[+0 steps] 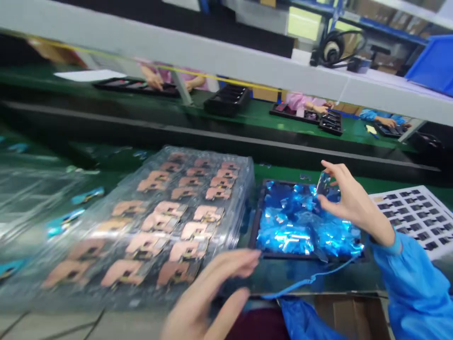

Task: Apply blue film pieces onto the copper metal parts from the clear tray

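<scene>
My right hand (345,196) pinches a small, thin, shiny piece (322,183) upright between thumb and fingertips; its exact kind does not show. Below it lies a black tray (307,256) heaped with crinkled, glossy blue film pieces (286,236). My left hand (215,293), a little blurred, hovers at the near edge with thumb and fingers apart and nothing between them. To its left rests a stack of clear plastic blister trays (244,189), whose pockets hold several copper-coloured circuit boards (146,243).
A white sheet with rows of small dark parts (419,212) lies at right. A blue cord (300,283) runs along the near edge. Overhead crosses a grey shelf (212,66). Beyond it, co-workers' hands (154,80) work over black trays. An open cardboard box (350,318) stands below.
</scene>
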A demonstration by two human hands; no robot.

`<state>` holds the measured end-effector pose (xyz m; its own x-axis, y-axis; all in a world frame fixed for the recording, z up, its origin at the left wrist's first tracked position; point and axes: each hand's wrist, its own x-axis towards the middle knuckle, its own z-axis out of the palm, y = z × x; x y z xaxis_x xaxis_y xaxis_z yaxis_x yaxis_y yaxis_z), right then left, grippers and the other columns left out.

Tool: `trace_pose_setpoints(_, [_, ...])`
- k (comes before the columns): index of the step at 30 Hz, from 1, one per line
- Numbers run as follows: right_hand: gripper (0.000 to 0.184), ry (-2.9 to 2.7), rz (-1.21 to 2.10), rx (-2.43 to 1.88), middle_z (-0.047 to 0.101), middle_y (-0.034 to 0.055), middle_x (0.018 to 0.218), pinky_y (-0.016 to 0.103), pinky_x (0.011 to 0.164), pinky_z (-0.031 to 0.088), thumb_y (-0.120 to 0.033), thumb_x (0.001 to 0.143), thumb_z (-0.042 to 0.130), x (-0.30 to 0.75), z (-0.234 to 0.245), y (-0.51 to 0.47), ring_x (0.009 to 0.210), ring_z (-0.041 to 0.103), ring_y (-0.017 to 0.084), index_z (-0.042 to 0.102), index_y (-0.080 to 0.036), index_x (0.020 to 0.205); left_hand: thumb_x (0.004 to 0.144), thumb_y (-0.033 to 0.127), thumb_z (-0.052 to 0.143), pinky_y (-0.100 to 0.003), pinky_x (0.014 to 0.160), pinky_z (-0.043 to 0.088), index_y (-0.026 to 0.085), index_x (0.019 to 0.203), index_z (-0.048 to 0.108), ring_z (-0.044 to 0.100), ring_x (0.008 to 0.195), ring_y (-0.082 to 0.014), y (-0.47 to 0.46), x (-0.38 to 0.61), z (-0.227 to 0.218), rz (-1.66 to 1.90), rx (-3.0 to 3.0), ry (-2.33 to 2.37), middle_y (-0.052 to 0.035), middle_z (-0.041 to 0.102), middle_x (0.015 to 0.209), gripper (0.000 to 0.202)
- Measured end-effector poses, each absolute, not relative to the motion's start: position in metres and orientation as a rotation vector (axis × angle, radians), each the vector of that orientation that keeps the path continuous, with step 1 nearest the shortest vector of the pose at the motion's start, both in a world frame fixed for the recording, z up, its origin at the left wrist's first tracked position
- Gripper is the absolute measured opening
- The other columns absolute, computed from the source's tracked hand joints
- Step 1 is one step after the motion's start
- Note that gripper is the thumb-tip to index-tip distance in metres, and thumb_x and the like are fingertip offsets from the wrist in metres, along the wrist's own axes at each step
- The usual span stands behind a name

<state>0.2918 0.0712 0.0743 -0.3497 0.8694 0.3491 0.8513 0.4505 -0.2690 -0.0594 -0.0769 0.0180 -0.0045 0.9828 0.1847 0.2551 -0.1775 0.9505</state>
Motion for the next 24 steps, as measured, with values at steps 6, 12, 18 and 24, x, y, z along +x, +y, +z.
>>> trace_pose_setpoints(6, [0.081, -2.341, 0.281, -1.000, 0.059, 0.0164, 0.150, 0.047, 0.103, 0.068, -0.027, 0.100, 0.071, 0.208, 0.058, -0.020, 0.133, 0.067, 0.034, 0.035, -0.028, 0.173, 0.086, 0.044, 0.089, -0.032, 0.075, 0.067, 0.019, 0.114, 0.082, 0.078, 0.090, -0.0261, -0.032, 0.022, 0.008, 1.277, 0.911, 0.985, -0.0108, 0.081, 0.100, 0.038])
trace_pose_setpoints(12, [0.019, -2.036, 0.641, -1.066, 0.075, 0.0069, 0.103, 0.033, 0.072, 0.068, -0.039, 0.104, 0.076, 0.207, 0.030, -0.009, 0.090, 0.074, 0.023, 0.073, -0.024, 0.115, 0.089, 0.034, 0.085, -0.025, 0.064, 0.057, 0.020, 0.106, 0.087, 0.069, 0.076, -0.0177, -0.051, 0.012, -0.012, 1.377, 1.038, 1.130, -0.0057, 0.076, 0.092, 0.022])
trace_pose_setpoints(18, [0.025, -1.955, 0.828, -1.106, 0.077, 0.0046, 0.096, 0.032, 0.075, 0.064, -0.047, 0.105, 0.073, 0.202, 0.026, -0.005, 0.086, 0.074, 0.021, 0.075, -0.022, 0.099, 0.096, 0.026, 0.077, -0.025, 0.067, 0.053, 0.023, 0.106, 0.089, 0.071, 0.085, -0.0184, -0.051, 0.005, -0.014, 1.434, 1.276, 1.121, -0.0073, 0.079, 0.100, 0.017])
trace_pose_setpoints(24, [0.024, -1.922, 0.720, -1.129, 0.078, 0.0070, 0.101, 0.035, 0.075, 0.064, -0.043, 0.111, 0.064, 0.193, 0.014, -0.010, 0.089, 0.075, 0.023, 0.077, -0.024, 0.105, 0.093, 0.032, 0.081, -0.026, 0.070, 0.057, 0.020, 0.109, 0.089, 0.073, 0.087, -0.0205, -0.046, 0.003, -0.030, 1.396, 1.116, 1.169, -0.0086, 0.079, 0.102, 0.021])
